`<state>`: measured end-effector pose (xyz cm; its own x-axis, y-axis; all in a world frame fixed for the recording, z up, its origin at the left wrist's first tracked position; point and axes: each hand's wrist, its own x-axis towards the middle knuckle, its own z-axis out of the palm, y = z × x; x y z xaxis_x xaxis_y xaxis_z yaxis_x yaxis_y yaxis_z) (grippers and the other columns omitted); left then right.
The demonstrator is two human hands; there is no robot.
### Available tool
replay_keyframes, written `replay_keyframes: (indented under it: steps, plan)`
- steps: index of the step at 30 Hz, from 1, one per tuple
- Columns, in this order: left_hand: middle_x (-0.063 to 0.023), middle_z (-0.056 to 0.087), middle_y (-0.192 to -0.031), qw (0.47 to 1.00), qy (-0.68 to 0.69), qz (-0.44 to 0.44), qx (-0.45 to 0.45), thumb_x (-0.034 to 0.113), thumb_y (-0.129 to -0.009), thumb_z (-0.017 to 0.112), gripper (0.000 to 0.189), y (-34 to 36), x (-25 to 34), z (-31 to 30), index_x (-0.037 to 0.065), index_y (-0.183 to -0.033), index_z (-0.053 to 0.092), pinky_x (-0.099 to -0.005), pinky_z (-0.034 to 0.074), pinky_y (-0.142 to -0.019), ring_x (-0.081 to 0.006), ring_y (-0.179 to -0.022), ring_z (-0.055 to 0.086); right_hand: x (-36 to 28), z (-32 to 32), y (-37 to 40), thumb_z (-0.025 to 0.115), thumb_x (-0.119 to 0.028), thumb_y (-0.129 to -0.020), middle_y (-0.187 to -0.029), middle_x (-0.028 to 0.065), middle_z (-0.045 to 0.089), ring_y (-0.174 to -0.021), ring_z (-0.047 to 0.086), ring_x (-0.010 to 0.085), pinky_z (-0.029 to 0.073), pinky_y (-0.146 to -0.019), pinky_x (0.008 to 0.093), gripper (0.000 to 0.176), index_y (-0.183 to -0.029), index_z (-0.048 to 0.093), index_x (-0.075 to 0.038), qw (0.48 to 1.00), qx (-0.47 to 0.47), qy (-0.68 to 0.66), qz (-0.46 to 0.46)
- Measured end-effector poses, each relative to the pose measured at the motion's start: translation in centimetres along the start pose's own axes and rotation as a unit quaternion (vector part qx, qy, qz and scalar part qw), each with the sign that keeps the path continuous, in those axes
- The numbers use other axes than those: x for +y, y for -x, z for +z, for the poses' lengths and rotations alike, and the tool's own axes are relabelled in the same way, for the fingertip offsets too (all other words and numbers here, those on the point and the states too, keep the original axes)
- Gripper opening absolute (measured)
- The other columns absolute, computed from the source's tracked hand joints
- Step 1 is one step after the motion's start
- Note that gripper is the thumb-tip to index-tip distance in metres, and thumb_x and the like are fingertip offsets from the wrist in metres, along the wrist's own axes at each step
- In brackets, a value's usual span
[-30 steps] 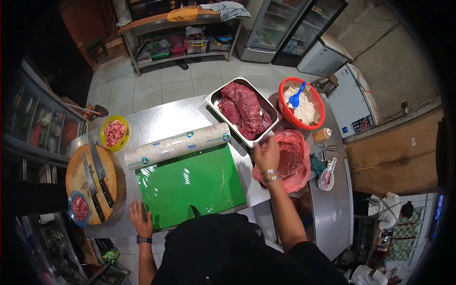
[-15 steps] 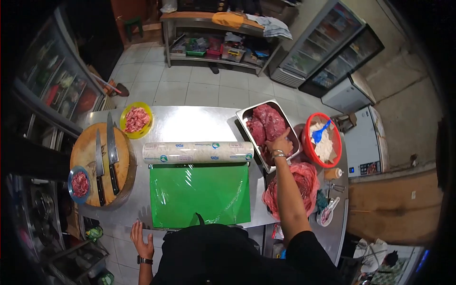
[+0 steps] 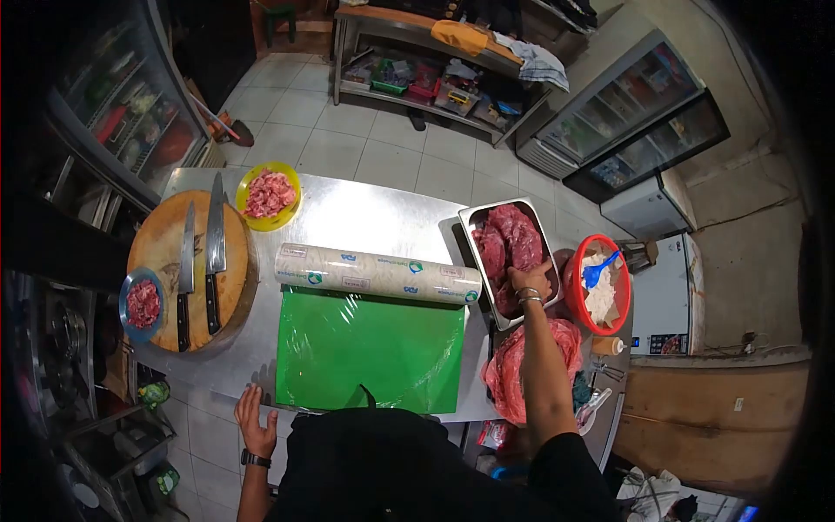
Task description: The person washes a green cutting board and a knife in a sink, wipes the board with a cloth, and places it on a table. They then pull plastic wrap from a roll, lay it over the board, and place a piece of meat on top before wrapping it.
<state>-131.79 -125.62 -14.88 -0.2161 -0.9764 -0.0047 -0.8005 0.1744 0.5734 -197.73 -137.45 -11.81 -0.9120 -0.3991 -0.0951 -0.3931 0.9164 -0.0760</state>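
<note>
My right hand (image 3: 532, 280) reaches into the lower right of a metal tray (image 3: 466, 228), its fingers curled against a large piece of raw red meat (image 3: 515, 238). Some fingertips are hidden by the hand and meat. Below the tray, partly under my right forearm, lies more meat in a pinkish plastic bag (image 3: 506, 365). My left hand (image 3: 256, 419) is at the table's front edge, fingers apart and nothing in it. Nearest to it is a green cutting board (image 3: 370, 352) covered by clear film from a large roll of plastic wrap (image 3: 378, 274).
On the left, two knives (image 3: 214, 248) and a blue bowl of meat pieces (image 3: 143, 304) rest on a round wooden block (image 3: 156, 235). A yellow plate (image 3: 291, 204) of cut meat is behind. At right stands a red basin (image 3: 619, 322) with white contents and a blue scoop (image 3: 594, 276).
The whole view has shifted and turned slightly. My right hand stays in the tray at the meat, its fingers looking more curled. My left hand remains by the table edge.
</note>
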Motion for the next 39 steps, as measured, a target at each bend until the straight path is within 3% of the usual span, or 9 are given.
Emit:
replay_keyframes:
  steps: [5, 8, 10, 13, 21, 24, 30, 34, 39]
  plan:
    - [-0.0165, 0.049, -0.142, 1.000, -0.007, -0.010, 0.005, 0.029, -0.092, 0.059, 0.055, 0.3, -0.7, -0.5, 0.002, -0.139, 0.047, -0.0484, 0.026, -0.111, -0.0350, -0.134, 0.040, 5.9, 4.2, -9.5, 0.078, -0.039, -0.064, -0.126, 0.0265, 0.057, -0.118, 0.057, 0.0356, 0.047, -0.097, 0.0423, 0.095, -0.139, 0.037, 0.002, 0.971, -0.041, -0.224, -0.067]
    - [-0.0166, 0.049, -0.142, 1.000, 0.005, -0.021, 0.009, 0.028, -0.091, 0.059, 0.056, 0.4, -0.8, -0.5, 0.003, -0.139, 0.047, -0.0481, 0.026, -0.111, -0.0353, -0.134, 0.040, 7.0, -0.4, -11.4, 0.073, -0.038, -0.074, -0.126, 0.0198, 0.060, -0.113, 0.060, 0.0325, 0.050, -0.093, 0.0418, 0.079, -0.136, 0.044, 0.002, 0.899, -0.246, -0.361, -0.040]
    - [-0.0167, 0.049, -0.141, 1.000, 0.011, -0.017, 0.006, 0.028, -0.091, 0.059, 0.055, 0.1, -0.5, -0.5, 0.003, -0.139, 0.047, -0.0478, 0.026, -0.111, -0.0353, -0.134, 0.041, 7.3, -3.4, -11.5, 0.067, -0.036, -0.083, -0.122, 0.0126, 0.063, -0.107, 0.063, 0.0280, 0.053, -0.091, 0.0406, 0.061, -0.131, 0.051, -0.002, 0.720, -0.511, -0.463, 0.077]
    - [-0.0164, 0.049, -0.141, 1.000, 0.022, -0.016, 0.001, 0.028, -0.091, 0.060, 0.055, -0.6, 0.0, -0.4, 0.003, -0.139, 0.048, -0.0473, 0.026, -0.111, -0.0349, -0.134, 0.041, 6.5, -6.0, -8.0, 0.064, -0.036, -0.085, -0.118, 0.0103, 0.065, -0.103, 0.065, 0.0272, 0.053, -0.092, 0.0407, 0.052, -0.127, 0.055, -0.005, 0.672, -0.505, -0.538, 0.057]
    - [-0.0133, 0.049, -0.143, 0.999, 0.033, 0.015, -0.020, 0.029, -0.090, 0.063, 0.054, -1.8, 0.8, 0.2, 0.005, -0.137, 0.051, -0.0475, 0.028, -0.110, -0.0333, -0.134, 0.041, 10.0, -6.8, 0.2, 0.064, -0.028, -0.084, -0.114, 0.0114, 0.066, -0.102, 0.064, 0.0277, 0.054, -0.090, 0.0418, 0.047, -0.123, 0.056, -0.003, 0.660, -0.408, -0.630, 0.023]
    - [-0.0124, 0.049, -0.142, 0.999, 0.014, 0.045, -0.022, 0.030, -0.089, 0.065, 0.051, -2.5, 1.3, 0.4, 0.008, -0.134, 0.055, -0.0476, 0.029, -0.109, -0.0325, -0.134, 0.041, 13.0, -8.1, 2.9, 0.066, -0.029, -0.080, -0.109, 0.0125, 0.066, -0.096, 0.065, 0.0278, 0.053, -0.087, 0.0399, 0.048, -0.118, 0.057, -0.002, 0.713, -0.366, -0.597, -0.009]
    - [-0.0110, 0.048, -0.142, 0.977, -0.050, 0.191, -0.076, 0.033, -0.087, 0.067, 0.049, -4.6, 1.8, 2.3, 0.014, -0.131, 0.058, -0.0501, 0.028, -0.111, -0.0321, -0.135, 0.038, 13.1, -13.1, 11.2, 0.071, -0.030, -0.067, -0.131, 0.0149, 0.056, -0.117, 0.057, 0.0281, 0.044, -0.103, 0.0384, 0.086, -0.140, 0.041, 0.004, 0.700, -0.440, -0.532, -0.182]
    - [-0.0112, 0.039, -0.149, 0.953, -0.084, 0.266, -0.121, 0.039, -0.087, 0.065, 0.058, -5.9, 4.0, 4.0, 0.015, -0.138, 0.051, -0.0521, 0.025, -0.114, -0.0346, -0.140, 0.031, 10.5, -13.6, 16.5, 0.068, -0.018, -0.057, -0.138, 0.0137, 0.052, -0.122, 0.054, 0.0267, 0.041, -0.106, 0.0358, 0.096, -0.145, 0.036, 0.003, 0.673, -0.529, -0.500, -0.131]
    - [-0.0127, 0.023, -0.158, 0.958, -0.132, 0.178, -0.183, 0.048, -0.086, 0.063, 0.072, -5.5, 4.2, 4.9, 0.017, -0.146, 0.039, -0.0520, 0.020, -0.116, -0.0361, -0.144, 0.021, 5.5, -10.8, 20.9, 0.069, -0.010, -0.056, -0.138, 0.0106, 0.052, -0.125, 0.052, 0.0222, 0.039, -0.107, 0.0340, 0.098, -0.147, 0.033, 0.002, 0.644, -0.599, -0.447, -0.162]
